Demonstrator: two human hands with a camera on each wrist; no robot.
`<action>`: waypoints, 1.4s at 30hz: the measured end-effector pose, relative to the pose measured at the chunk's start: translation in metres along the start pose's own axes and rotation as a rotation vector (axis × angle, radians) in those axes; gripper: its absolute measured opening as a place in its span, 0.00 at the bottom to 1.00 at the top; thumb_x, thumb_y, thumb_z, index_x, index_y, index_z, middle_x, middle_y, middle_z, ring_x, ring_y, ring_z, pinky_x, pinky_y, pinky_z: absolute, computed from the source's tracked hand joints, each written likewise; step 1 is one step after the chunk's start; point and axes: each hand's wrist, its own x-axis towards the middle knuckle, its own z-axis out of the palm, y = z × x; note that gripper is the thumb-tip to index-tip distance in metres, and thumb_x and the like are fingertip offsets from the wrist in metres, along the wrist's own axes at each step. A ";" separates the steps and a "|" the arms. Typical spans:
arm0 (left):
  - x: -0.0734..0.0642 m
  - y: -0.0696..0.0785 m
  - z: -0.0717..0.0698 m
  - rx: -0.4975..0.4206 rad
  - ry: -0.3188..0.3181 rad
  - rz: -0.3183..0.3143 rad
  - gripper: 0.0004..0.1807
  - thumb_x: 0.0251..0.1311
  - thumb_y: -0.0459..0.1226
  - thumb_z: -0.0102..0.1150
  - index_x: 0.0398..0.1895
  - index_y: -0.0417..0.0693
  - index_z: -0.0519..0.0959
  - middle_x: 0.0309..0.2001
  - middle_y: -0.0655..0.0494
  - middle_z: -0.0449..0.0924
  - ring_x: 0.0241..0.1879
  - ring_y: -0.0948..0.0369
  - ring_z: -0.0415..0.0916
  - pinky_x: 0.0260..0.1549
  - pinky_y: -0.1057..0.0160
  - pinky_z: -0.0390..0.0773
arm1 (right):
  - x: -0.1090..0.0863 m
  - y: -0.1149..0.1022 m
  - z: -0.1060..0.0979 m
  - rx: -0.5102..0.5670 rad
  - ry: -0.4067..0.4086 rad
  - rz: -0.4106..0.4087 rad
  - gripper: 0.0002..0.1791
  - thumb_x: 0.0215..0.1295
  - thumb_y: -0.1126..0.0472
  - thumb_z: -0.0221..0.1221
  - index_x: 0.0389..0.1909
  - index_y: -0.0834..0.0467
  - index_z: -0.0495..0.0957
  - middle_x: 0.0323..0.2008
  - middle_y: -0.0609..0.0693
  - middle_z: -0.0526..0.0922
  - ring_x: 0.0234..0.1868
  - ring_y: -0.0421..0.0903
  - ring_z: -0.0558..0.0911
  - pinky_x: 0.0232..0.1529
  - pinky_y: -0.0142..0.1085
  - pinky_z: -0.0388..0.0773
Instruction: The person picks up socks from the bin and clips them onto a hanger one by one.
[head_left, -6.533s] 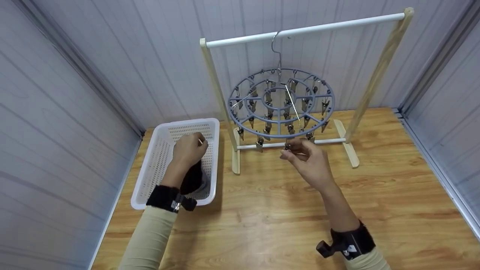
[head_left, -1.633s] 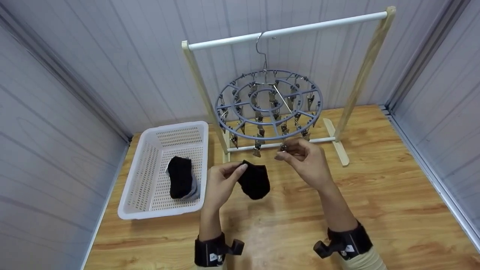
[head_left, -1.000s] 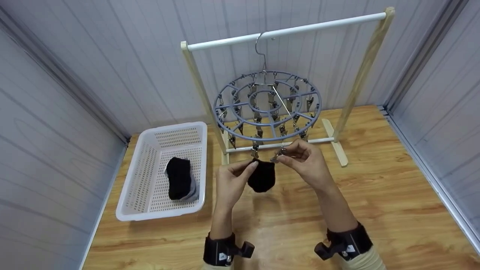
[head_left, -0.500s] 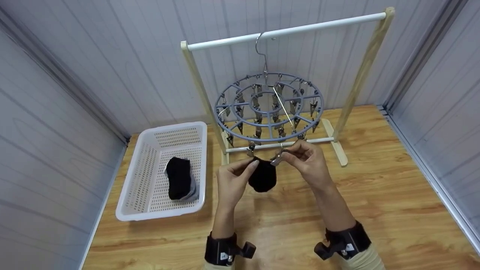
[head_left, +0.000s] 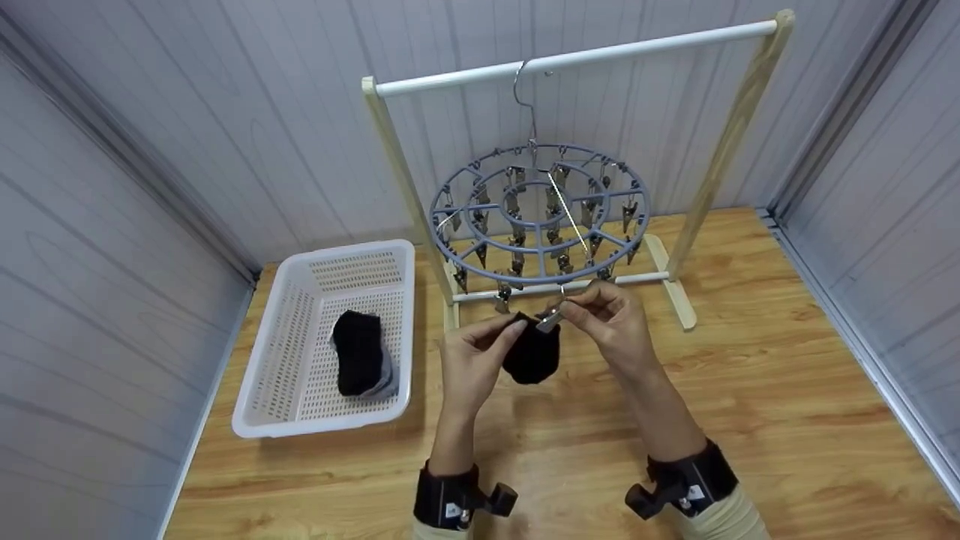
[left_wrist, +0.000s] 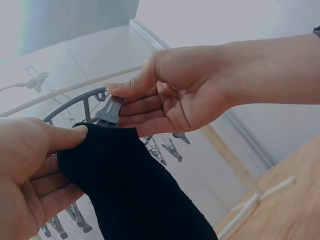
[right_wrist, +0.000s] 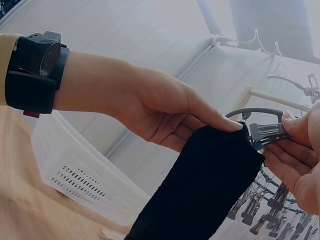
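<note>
A black sock [head_left: 532,358] hangs from my left hand [head_left: 466,369], which pinches one corner of its cuff between thumb and fingers. My right hand [head_left: 616,330] holds a metal clip [head_left: 550,321] by its grip end. In the left wrist view the clip [left_wrist: 110,111] meets the edge of the sock's cuff [left_wrist: 127,170]. Whether its mouth is clamped there, I cannot tell. That clip belongs to a round grey-blue hanger [head_left: 541,253], which bears several other metal clips. Part of the left hand's curled fingers is hidden behind the sock in the right wrist view.
A white rack bar [head_left: 645,48] carries the hanger's hook, between two wooden posts [head_left: 731,150]. Left of the hands, a white perforated basket [head_left: 259,397] holds another black sock [head_left: 358,352] with something grey beneath it. Walls enclose the wooden surface [head_left: 787,420].
The left hand has come out of the basket and brought a black sock rightward to the clip. The right hand, still on the clip, has tilted it down onto the sock's cuff.
</note>
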 end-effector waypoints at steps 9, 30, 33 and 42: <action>0.000 0.002 0.000 -0.011 -0.005 0.003 0.08 0.66 0.31 0.73 0.44 0.36 0.91 0.42 0.45 0.91 0.40 0.51 0.90 0.41 0.58 0.89 | 0.000 0.000 0.001 -0.014 -0.040 0.004 0.11 0.65 0.73 0.70 0.35 0.78 0.79 0.35 0.55 0.91 0.36 0.46 0.89 0.42 0.34 0.86; -0.001 0.007 0.002 -0.031 -0.036 0.032 0.08 0.68 0.32 0.71 0.45 0.37 0.91 0.42 0.47 0.91 0.40 0.53 0.90 0.41 0.57 0.89 | -0.001 0.004 -0.001 -0.042 -0.131 -0.057 0.06 0.66 0.73 0.69 0.36 0.75 0.83 0.37 0.54 0.91 0.35 0.46 0.89 0.40 0.34 0.87; -0.002 0.008 0.003 -0.029 -0.031 0.039 0.07 0.67 0.32 0.71 0.45 0.37 0.91 0.41 0.48 0.91 0.40 0.53 0.91 0.40 0.57 0.89 | -0.001 0.005 -0.001 -0.049 -0.142 -0.064 0.07 0.65 0.74 0.69 0.36 0.76 0.82 0.37 0.54 0.92 0.35 0.45 0.90 0.39 0.35 0.87; -0.003 0.008 0.004 -0.058 -0.035 0.040 0.07 0.67 0.31 0.71 0.45 0.37 0.91 0.42 0.47 0.91 0.41 0.51 0.90 0.42 0.56 0.89 | -0.003 0.002 0.001 -0.141 -0.137 -0.043 0.07 0.64 0.77 0.69 0.39 0.76 0.81 0.38 0.56 0.91 0.36 0.46 0.90 0.39 0.34 0.88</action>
